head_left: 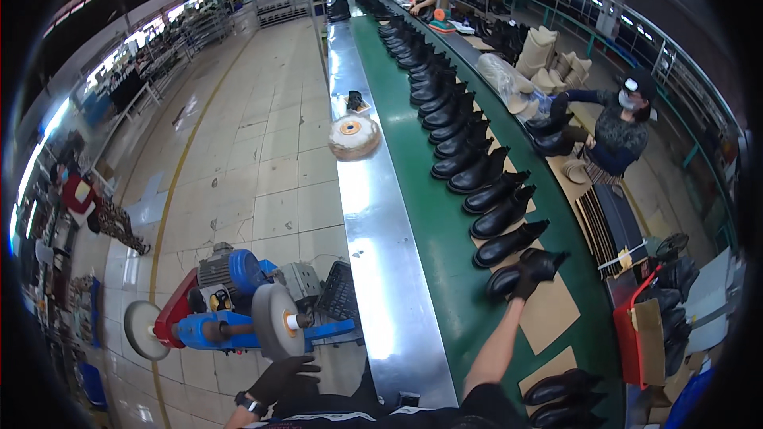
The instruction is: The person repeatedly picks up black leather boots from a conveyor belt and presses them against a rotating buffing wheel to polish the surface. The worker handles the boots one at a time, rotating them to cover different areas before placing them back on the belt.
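My right hand (525, 276), in a dark glove, reaches over the green conveyor belt (453, 294) and is closed on a black ankle boot (544, 264). The glove covers the boot's middle, and its toe points left. This boot is the nearest in a long row of black boots (509, 244) on pieces of tan cardboard (548, 314). Low at the left, my left hand (282, 379), also dark-gloved, holds nothing, its fingers stretched out. It is just below the grey wheel (278, 322) of a blue and red polishing machine (214, 332).
A shiny metal ledge (385, 270) runs along the belt, bearing a whitish buffing wheel (354, 137). More black boots (564, 397) lie at the lower right. Across the belt a co-worker (624, 127) handles boots. A red crate (632, 334) stands at the right.
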Demonstrator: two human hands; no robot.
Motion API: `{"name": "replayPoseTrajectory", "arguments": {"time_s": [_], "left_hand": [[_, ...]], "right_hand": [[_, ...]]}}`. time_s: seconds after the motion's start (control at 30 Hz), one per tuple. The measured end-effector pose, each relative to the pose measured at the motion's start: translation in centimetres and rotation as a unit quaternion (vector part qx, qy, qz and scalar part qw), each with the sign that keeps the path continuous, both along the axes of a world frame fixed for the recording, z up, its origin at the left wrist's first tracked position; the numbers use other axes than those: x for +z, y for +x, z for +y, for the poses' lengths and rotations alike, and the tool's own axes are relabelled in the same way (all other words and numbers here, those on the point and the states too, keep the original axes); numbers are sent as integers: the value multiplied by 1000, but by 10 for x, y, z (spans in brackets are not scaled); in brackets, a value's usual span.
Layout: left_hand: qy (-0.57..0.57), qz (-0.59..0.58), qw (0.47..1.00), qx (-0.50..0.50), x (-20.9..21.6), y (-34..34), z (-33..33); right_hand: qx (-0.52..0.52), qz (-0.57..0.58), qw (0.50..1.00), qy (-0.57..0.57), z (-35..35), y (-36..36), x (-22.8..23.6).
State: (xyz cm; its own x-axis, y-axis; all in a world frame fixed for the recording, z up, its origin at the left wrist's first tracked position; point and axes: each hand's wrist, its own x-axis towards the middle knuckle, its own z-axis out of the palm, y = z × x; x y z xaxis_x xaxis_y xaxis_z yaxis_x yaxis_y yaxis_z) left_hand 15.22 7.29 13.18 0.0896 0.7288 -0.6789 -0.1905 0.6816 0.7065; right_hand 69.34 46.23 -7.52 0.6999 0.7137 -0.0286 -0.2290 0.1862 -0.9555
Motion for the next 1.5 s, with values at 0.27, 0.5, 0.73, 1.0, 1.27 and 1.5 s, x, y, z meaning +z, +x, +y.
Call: {"name": "replayPoseTrajectory", "arguments": {"time_s": [0.27, 0.5, 0.73, 1.0, 1.27, 1.5], "left_hand": [[233, -123, 954, -146, -6, 80, 110], [53, -545, 831, -100, 12, 13, 73], [-7, -342, 913, -223, -1, -90, 22], [65, -470, 880, -24, -52, -146, -63], [33, -608, 763, 216, -77, -111, -103], [23, -592, 766, 249, -94, -70, -94]], "right_hand": [[196, 11, 978, 71, -237, -271, 186], [404, -465, 782, 91, -320, -291, 296], [749, -600, 271, 80, -318, -356, 423], [781, -399, 478, -49, -401, -384, 348], [762, -329, 533, -167, -460, -386, 281], [690, -275, 585, -327, -475, -381, 279]]}}
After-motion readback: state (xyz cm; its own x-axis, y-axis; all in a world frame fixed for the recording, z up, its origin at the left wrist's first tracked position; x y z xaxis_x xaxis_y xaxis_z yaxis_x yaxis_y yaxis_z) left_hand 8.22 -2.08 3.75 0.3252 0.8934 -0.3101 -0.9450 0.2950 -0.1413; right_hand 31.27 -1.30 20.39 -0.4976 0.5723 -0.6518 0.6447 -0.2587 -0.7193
